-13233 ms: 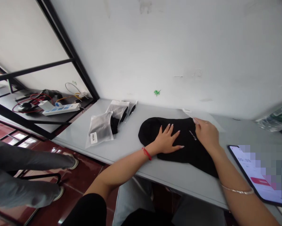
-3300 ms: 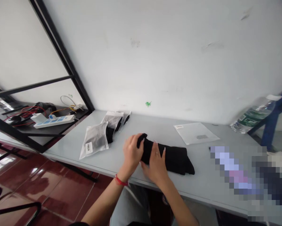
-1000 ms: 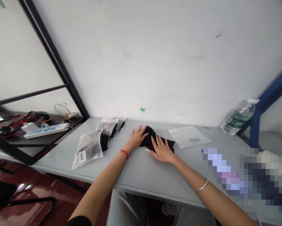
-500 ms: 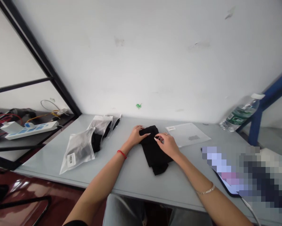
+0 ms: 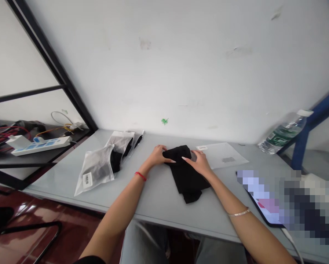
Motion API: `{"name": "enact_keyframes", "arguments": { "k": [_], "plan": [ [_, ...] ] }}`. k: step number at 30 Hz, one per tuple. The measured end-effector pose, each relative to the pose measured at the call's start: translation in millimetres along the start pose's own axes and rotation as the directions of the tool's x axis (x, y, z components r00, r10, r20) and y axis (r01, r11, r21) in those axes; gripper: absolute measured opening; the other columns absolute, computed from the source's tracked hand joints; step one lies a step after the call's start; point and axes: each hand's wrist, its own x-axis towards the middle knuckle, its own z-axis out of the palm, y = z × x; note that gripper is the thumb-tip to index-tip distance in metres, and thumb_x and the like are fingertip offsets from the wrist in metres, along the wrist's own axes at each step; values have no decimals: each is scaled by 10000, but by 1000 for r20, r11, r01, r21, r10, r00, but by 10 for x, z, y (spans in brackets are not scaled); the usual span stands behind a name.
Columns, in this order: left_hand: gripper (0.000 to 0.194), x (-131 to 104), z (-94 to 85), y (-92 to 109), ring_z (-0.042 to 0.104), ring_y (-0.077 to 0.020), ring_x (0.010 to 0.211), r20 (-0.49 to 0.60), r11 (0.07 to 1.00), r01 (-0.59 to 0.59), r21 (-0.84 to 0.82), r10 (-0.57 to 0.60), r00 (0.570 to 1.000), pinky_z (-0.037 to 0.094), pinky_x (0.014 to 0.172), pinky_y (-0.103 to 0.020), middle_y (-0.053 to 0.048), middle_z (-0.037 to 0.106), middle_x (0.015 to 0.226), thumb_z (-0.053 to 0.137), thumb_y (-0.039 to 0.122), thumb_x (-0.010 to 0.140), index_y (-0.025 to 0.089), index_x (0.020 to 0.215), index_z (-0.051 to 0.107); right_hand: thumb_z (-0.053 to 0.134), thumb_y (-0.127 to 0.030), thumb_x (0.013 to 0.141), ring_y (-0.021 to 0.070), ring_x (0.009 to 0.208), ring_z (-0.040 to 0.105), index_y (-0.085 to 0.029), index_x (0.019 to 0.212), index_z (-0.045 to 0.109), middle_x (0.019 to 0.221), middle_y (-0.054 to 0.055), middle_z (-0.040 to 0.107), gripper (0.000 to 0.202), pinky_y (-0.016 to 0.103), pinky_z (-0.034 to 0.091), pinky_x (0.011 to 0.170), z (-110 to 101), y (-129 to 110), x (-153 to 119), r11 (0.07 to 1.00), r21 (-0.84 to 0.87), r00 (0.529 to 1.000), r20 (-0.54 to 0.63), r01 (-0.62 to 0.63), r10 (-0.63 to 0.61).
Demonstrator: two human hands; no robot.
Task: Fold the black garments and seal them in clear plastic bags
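Note:
A folded black cloth (image 5: 187, 176) lies on the grey table (image 5: 153, 205) in front of me, its far end doubled over. My left hand (image 5: 158, 156) grips the left side of that far end, thumb on top. On the right side, my right hand (image 5: 200, 161) grips the same fold, its thumb pressed on the fabric and its fingers at the edge. Just beyond my right hand lies a flat frosted bag (image 5: 226, 156) with a white label.
Frosted bags with black contents (image 5: 97, 170) lie at the left. A power strip (image 5: 41, 145) sits on the black shelf. At the right are a water bottle (image 5: 281, 135), a phone (image 5: 260, 200) with a cable, and a blue frame (image 5: 300, 141).
My right hand has gone from a pinch on top of the cloth to its right edge. The far end of the cloth is spread wider. The view has shifted slightly.

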Motion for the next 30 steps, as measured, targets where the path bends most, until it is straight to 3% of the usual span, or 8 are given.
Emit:
{"name": "enact_keyframes", "arguments": {
  "k": [4,6,10,14,19,24,27,30],
  "plan": [
    [651,-43,100,141,598,-275,1046,3,998,-31,-55,31,1000,498,908,-419,-100,624,1095,875,379,548,178,1028,484,589,-674,759,359,1275,472,-138,1277,551,1312,205,547,747,511,400,1039,-13,73,40,997,-43,995,73,68,-64],
    [643,-67,114,200,604,-275,1053,-14,997,-75,-25,74,997,494,911,-423,-94,635,1091,856,327,584,187,1070,459,597,-628,778,357,1351,397,-137,1397,422,1427,221,453,809,521,373,1065,-53,89,44,996,-54,993,94,77,-71],
    [636,-117,122,303,573,-268,1176,-3,945,-298,131,301,954,329,1101,-507,-82,655,1182,745,195,700,219,1241,411,618,-461,814,323,1460,190,-192,1527,106,1572,193,231,918,537,312,1106,-198,23,27,963,-122,969,87,242,-233],
    [510,-179,164,403,626,-208,1110,24,813,-489,316,508,861,218,1174,-485,-69,671,1188,538,106,789,211,1283,465,565,-233,819,296,1426,284,-215,1476,245,1482,140,401,731,530,320,1112,-337,-164,-16,867,-172,884,102,467,-456],
    [487,-279,205,548,643,-165,1024,-11,683,-607,406,668,744,256,1157,-475,-48,695,1122,349,54,819,224,1216,573,499,-116,771,311,1229,494,-126,1365,360,1161,153,600,610,501,430,1008,-487,-372,-106,863,-246,890,-8,441,-457],
    [475,-533,192,607,623,-179,1013,-44,662,-597,453,686,727,264,1152,-487,-72,673,1115,335,103,880,218,1288,548,447,-65,785,306,1150,515,-134,1446,294,1163,143,599,682,524,407,1030,-653,-492,-429,791,-371,851,-7,486,-526],
    [491,-797,207,556,598,-189,1073,28,638,-620,457,686,727,255,1161,-482,-86,646,1139,366,74,865,215,1301,544,395,-24,803,289,1163,520,-165,1384,437,1185,141,587,599,516,399,1061,-676,-489,-750,712,-427,814,113,557,-570],
    [501,-1077,215,533,561,-199,1154,105,630,-649,426,678,727,235,1173,-481,-85,622,1190,390,50,839,229,1275,558,351,13,801,267,1195,521,-162,1247,544,1189,141,589,517,489,422,1062,-655,-447,-1034,702,-430,807,120,568,-579]
  ]
}}
